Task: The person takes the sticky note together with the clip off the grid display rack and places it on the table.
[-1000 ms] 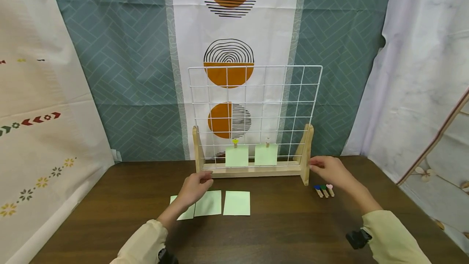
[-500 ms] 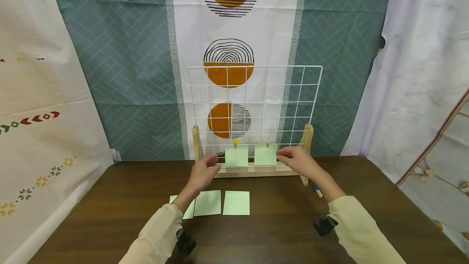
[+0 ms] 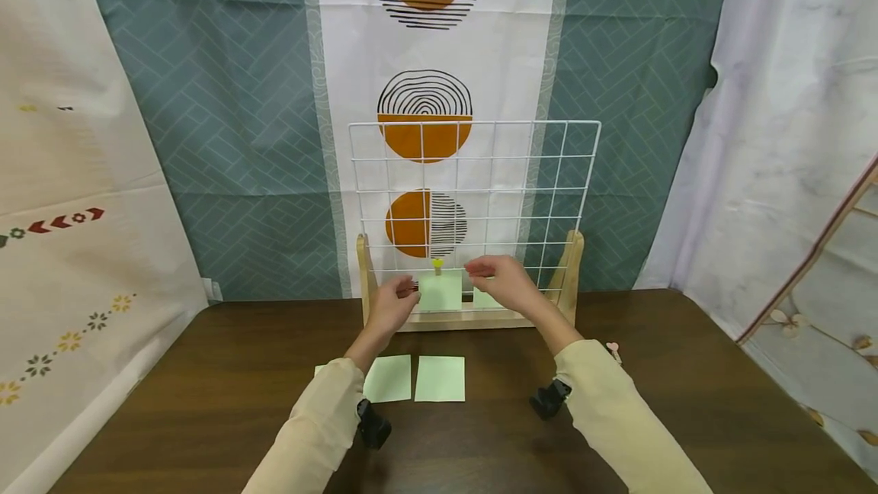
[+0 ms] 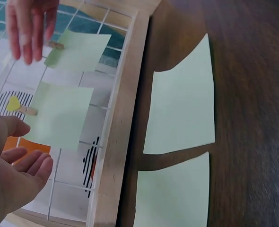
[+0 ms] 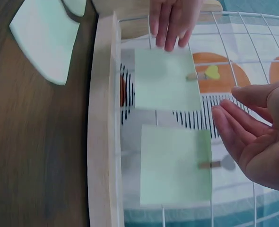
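A white wire grid stands upright in a wooden base. Low on it hang two pale green paper squares. A mini clothespin with a yellow heart holds the left paper square; a clothespin with a pale round top holds the right paper square. My left hand is beside the left square's left edge, fingers loosely bent and nothing in them. My right hand, also without anything in it, is between the two squares with its fingertips near the yellow-heart clothespin, partly covering the right square.
Two more green paper squares, a middle one and a right one, lie on the dark wooden table. Another is mostly behind my left forearm. A pink-topped clothespin shows past my right sleeve. Patterned cloths hang behind and at the sides.
My right hand has moved left from the base's right side, past the right square, towards the yellow-heart clothespin. My left hand has risen and moved right to the left square.
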`<state>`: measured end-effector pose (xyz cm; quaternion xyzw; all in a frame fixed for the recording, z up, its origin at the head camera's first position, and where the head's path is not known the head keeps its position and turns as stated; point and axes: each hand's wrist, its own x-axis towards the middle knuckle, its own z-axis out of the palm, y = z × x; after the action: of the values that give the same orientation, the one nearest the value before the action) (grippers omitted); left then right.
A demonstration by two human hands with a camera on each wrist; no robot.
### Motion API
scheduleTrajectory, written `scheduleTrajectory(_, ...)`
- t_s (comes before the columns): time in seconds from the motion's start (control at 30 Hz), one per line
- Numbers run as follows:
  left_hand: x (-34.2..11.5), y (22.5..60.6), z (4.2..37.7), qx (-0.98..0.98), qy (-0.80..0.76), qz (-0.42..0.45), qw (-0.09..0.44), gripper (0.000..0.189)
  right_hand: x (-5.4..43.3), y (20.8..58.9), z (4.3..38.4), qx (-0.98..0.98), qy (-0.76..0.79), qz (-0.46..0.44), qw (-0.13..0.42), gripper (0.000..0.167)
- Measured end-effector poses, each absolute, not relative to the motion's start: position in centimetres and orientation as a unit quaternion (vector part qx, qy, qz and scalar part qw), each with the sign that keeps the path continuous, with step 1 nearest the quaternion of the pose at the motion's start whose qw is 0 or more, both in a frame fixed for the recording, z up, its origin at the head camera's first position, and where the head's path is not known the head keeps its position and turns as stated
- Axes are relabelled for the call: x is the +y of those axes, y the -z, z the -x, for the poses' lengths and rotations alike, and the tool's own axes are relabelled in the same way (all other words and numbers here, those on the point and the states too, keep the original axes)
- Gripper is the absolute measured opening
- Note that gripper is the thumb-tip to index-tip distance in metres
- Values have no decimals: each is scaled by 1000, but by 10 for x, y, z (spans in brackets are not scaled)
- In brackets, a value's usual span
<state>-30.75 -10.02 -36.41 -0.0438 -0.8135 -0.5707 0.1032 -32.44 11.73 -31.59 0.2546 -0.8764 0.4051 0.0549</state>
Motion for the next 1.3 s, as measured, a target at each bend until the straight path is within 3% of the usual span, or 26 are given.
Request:
scheduleTrajectory(0.63,-89,367,322,-808,580,22,99,40,65,308,344,-848,-490,-203,-11,38)
scheduleTrajectory(1.3,-82,378,330,-811,570,-19,129,26,55,315,357,-893,-405,-186,56,32)
